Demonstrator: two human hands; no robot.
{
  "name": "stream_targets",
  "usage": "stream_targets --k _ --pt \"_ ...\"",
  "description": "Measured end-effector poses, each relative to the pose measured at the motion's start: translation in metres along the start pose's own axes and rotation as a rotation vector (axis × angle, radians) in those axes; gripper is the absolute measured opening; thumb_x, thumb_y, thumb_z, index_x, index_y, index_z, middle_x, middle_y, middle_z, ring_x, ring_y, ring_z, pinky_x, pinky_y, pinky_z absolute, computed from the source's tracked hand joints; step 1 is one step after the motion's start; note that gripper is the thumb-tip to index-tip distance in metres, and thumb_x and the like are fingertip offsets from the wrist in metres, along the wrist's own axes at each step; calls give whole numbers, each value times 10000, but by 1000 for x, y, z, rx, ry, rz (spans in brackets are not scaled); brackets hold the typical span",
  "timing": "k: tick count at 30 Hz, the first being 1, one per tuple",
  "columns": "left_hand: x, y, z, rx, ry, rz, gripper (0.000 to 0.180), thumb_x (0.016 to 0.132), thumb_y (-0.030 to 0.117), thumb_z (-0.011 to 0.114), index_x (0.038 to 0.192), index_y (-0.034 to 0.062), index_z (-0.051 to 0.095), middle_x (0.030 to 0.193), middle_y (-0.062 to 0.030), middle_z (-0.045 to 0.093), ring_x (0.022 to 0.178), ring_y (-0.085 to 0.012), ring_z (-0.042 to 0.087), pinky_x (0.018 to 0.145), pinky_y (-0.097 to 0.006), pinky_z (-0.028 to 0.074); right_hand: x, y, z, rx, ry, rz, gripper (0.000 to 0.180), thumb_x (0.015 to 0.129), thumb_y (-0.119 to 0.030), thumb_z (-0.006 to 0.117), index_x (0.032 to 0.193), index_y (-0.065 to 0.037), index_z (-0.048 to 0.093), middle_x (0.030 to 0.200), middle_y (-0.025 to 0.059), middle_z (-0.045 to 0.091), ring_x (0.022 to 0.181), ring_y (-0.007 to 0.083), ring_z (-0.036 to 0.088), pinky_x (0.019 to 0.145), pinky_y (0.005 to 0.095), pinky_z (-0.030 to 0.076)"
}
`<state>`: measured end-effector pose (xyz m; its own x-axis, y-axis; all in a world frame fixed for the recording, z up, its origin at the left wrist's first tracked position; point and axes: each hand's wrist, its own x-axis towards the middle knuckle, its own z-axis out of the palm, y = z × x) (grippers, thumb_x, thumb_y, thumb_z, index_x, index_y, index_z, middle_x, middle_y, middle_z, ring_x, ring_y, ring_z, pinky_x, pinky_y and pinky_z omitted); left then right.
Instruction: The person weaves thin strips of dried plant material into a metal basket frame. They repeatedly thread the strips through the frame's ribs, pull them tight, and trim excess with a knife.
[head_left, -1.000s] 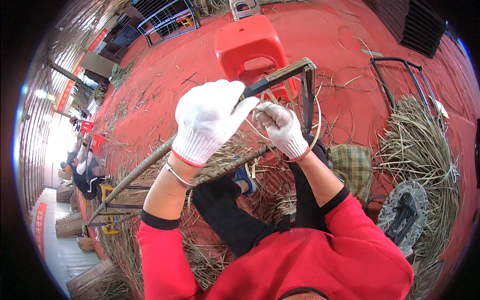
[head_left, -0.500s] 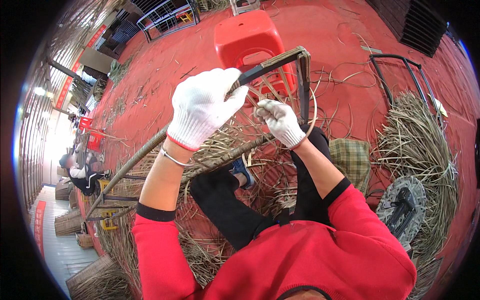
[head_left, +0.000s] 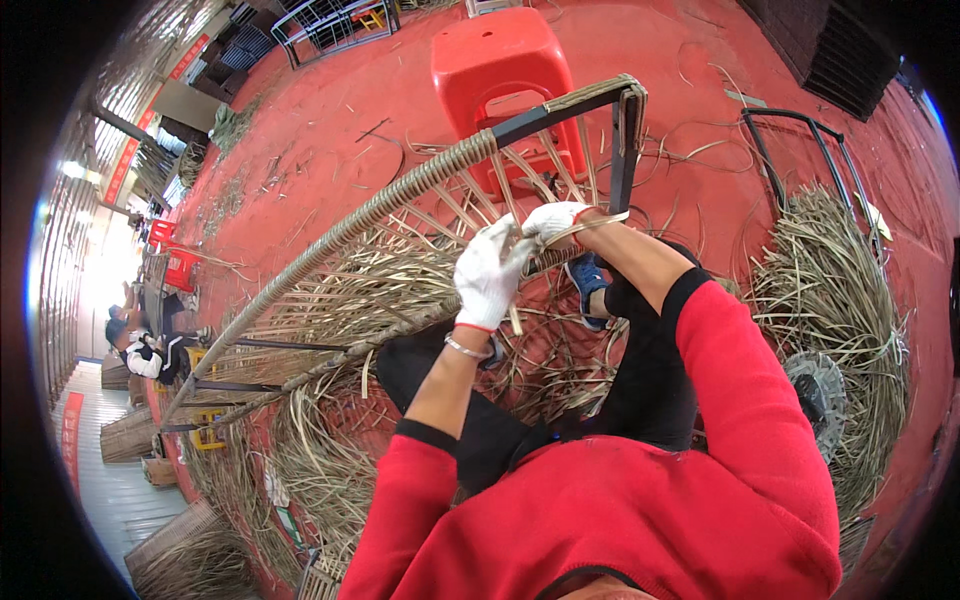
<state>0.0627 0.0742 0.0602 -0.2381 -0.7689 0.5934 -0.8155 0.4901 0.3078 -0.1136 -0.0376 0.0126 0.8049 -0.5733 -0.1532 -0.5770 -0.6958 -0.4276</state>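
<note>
A long black metal frame (head_left: pixel 622 150) lies slanted across my lap, its upper rail tightly wrapped in a tan cane strip (head_left: pixel 400 188) that leaves the right end bare. Other strips run between the two rails like a loose web. My left hand (head_left: pixel 490 272), in a white knit glove, is closed at the lower rail, thumb and fingers pinched on a cane strip. Close against it, my gloved right hand (head_left: pixel 556 222) is closed on a strip too; a length of it passes over my right wrist. The fingertips partly hide the strip between the hands.
A red plastic stool (head_left: pixel 500 60) stands just beyond the frame. Bundled strips (head_left: pixel 825 280) lie at right, beside another black frame (head_left: pixel 800 122) and a round grey object (head_left: pixel 815 395). Loose strips litter the red floor. Seated people (head_left: pixel 145 350) are at far left.
My left hand has left the upper rail and come down beside my right hand at the lower rail. My right hand has shifted slightly, and the frame's right end sits a little higher and farther right.
</note>
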Motion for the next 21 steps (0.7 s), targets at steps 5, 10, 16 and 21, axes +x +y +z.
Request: stream_targets --k 5,10,16,21 --pt "-9 0 48 -628 -78 -365 173 895 123 763 1050 45 775 925 -87 760 849 -194 737 799 -275 557 13 27 3 -39 -213 56 196 895 -170 630 1047 -121 744 920 120 746 823 282 686 731 431 536" --pt "-8 -17 50 -568 -40 -302 135 912 136 747 1025 68 776 906 -70 780 809 -177 751 758 -284 569 -6 -3 -13 -105 397 23 384 874 -272 702 1234 -140 669 1186 169 706 966 345 689 844 466 545" --pt "42 -54 59 -97 -270 -143 243 950 302 649 975 105 788 870 -83 760 821 -293 725 753 -350 569 -149 -73 -14 575 978 247 743 890 -188 702 1565 -125 398 1335 114 654 1027 204 714 1001 416 545" --pt "61 -76 60 -167 -234 -64 303 926 355 689 876 65 762 706 -130 633 650 -302 607 644 -406 476 -326 -29 -80 862 1826 55 936 899 -749 539 1541 -86 386 1417 202 586 1269 316 591 1118 512 446"
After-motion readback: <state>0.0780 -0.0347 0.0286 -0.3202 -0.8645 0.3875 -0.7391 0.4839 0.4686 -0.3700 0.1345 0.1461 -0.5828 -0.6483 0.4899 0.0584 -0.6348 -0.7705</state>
